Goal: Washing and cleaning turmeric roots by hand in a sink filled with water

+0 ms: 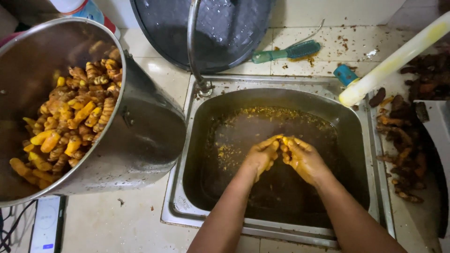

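Both my hands are down in a steel sink (197,140) filled with murky brown water and yellow scraps. My left hand (262,155) and my right hand (302,158) are stained yellow and pressed together fingertip to fingertip, closed around something small and dark that I cannot make out. To the left stands a large steel pot (140,136) tilted toward me, holding several peeled yellow turmeric roots (70,126). On the counter to the right of the sink lies a heap of unpeeled brown roots (401,150).
A curved tap (192,47) rises behind the sink, in front of a dark round pan (220,28). A green brush (286,52) lies on the tiled counter. A pale tube with a blue end (389,63) slants in from the right. A phone (47,222) lies bottom left.
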